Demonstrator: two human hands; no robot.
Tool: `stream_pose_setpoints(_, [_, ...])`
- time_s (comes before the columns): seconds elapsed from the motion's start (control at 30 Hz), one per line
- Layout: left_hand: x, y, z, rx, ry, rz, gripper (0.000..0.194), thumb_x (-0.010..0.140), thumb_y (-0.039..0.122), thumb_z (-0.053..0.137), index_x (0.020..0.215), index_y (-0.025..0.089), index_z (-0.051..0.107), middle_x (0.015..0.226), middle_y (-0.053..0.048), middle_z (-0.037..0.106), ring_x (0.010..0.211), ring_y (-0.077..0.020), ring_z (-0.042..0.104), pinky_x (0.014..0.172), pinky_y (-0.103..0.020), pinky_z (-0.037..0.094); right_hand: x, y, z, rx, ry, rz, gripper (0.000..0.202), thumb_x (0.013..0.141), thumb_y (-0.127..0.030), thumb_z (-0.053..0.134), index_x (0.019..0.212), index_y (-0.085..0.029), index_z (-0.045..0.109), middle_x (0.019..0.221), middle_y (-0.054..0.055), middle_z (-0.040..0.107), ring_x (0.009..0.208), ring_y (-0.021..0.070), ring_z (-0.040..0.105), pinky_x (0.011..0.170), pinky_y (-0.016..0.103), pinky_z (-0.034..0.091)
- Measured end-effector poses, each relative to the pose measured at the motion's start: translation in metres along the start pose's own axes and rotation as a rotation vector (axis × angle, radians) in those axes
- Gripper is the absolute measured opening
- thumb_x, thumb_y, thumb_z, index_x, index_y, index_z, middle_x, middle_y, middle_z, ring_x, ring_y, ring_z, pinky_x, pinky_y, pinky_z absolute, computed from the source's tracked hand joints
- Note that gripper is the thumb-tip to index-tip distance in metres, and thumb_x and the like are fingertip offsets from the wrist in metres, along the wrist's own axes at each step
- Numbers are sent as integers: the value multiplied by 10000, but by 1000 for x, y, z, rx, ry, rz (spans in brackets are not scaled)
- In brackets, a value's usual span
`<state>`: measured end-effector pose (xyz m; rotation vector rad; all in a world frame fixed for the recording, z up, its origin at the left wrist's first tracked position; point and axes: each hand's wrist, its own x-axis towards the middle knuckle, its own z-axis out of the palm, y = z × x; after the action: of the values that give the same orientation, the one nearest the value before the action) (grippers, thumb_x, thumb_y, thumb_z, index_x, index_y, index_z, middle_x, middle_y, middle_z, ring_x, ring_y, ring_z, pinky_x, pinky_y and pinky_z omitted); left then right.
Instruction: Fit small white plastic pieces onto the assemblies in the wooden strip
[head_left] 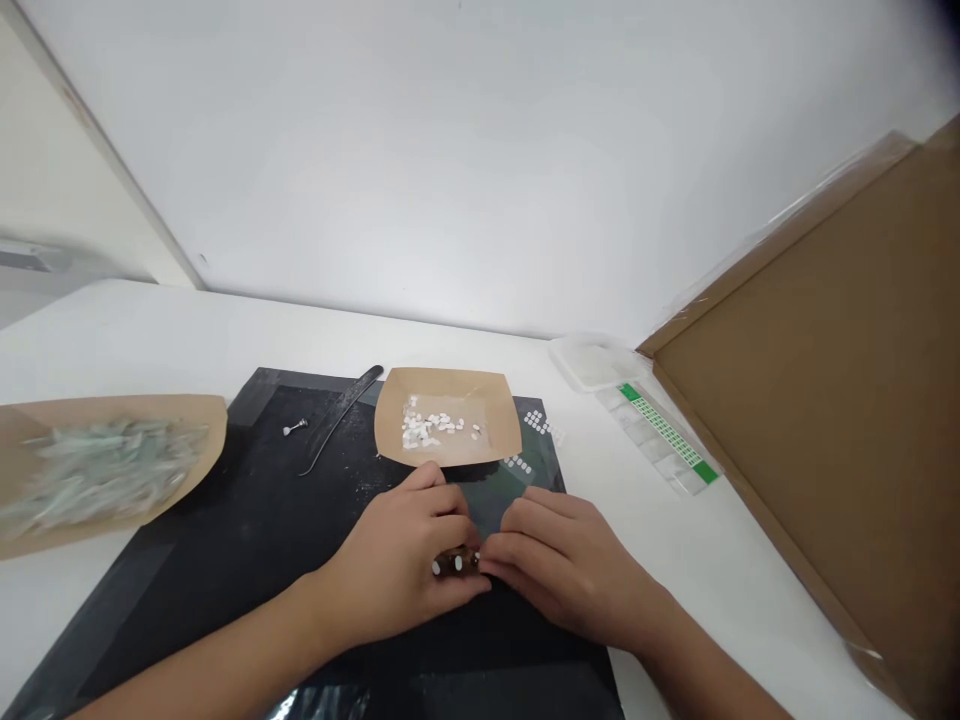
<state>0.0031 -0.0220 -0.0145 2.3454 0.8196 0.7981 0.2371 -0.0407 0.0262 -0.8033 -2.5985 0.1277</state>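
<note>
Hands (409,550) (566,560) curl inward, knuckles up, at a small brown piece (448,564).

White table (172,325): black mat (225,570) in middle; paper tray (213,425) left; clear tray (596,364), green-striped strip (666,432) right, beside brown cardboard (840,390).

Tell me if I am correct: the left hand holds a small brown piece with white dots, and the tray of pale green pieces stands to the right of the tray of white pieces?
Not quite: the tray of pale green pieces stands to the left of the tray of white pieces, as the head view shows. The left hand does hold the small brown piece with white dots.
</note>
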Motion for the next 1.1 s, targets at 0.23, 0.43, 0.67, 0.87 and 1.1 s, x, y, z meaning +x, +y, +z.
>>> stream_pose_setpoints(0.23, [-1,1,4,-75,-1,-97,56,859,265,850,816,267,813,781,-6,709,823,-207,537,741,-342,482,-2,7,-4,73,-55,16,86,1049,-218,634,1005,-197,704,826,22,655,719,159,550,622,293,407])
stream_pose_setpoints(0.43, [0,1,5,-77,1,-109,54,867,266,841,819,252,821,793,-24,717,830,-215,540,730,-350,492,-2,6,-3,45,-96,8,105,1057,-229,619,1013,-209,712,803,22,668,703,162,564,609,299,410])
stream_pose_setpoints(0.67, [-2,1,5,-81,-5,-135,47,843,229,841,848,275,834,811,-12,728,846,-226,527,729,-355,491,-2,4,-3,40,-88,7,110,1055,-197,620,1011,-216,719,767,24,673,674,163,552,591,311,394])
stream_pose_setpoints(0.87, [-3,2,3,-67,-9,-142,54,842,228,832,864,278,838,818,-16,732,844,-230,517,717,-356,487,-2,5,-1,85,-79,32,94,1034,-174,662,957,-200,708,802,30,691,699,159,536,599,310,392])
stream_pose_setpoints(1.1, [-1,3,1,-69,1,-130,65,837,212,827,853,274,835,807,-9,733,825,-222,505,701,-346,472,-4,6,1,96,-109,50,132,1047,-188,646,931,-205,708,800,26,665,705,160,521,613,316,381])
